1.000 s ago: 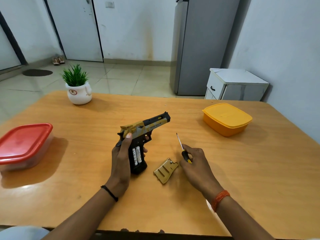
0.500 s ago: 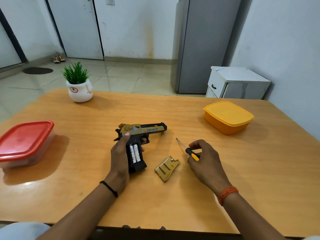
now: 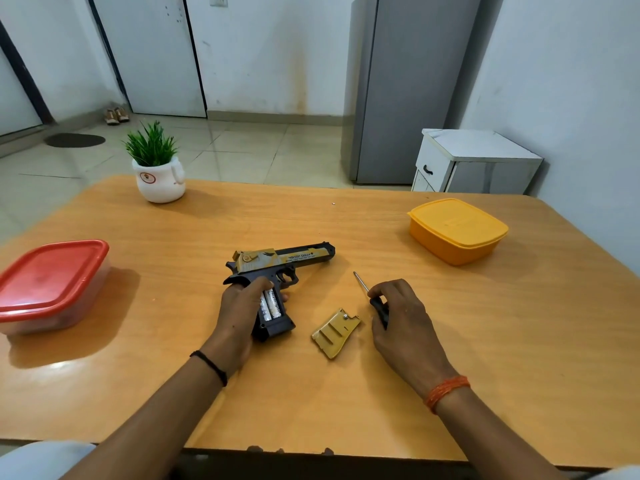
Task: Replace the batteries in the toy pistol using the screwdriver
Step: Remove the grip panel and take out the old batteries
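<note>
A wooden table (image 3: 346, 220) with rounded corners fills the foreground, its glossy top catching a pale glare at the near left. Beyond it lies a floor of pale tiles (image 3: 242, 154). White, somewhat stained walls (image 3: 270, 46) close the room, with a white door (image 3: 156, 53) at the back left. A tall grey refrigerator (image 3: 408, 88) stands at the right, just beside a small white cabinet (image 3: 474, 161). A dark oval mat (image 3: 74, 140) and a pair of shoes (image 3: 116, 116) lie near the door.

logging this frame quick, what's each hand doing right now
Left hand: grips the toy pistol by its handle, batteries exposed.
Right hand: holds the screwdriver low at the table.
</note>
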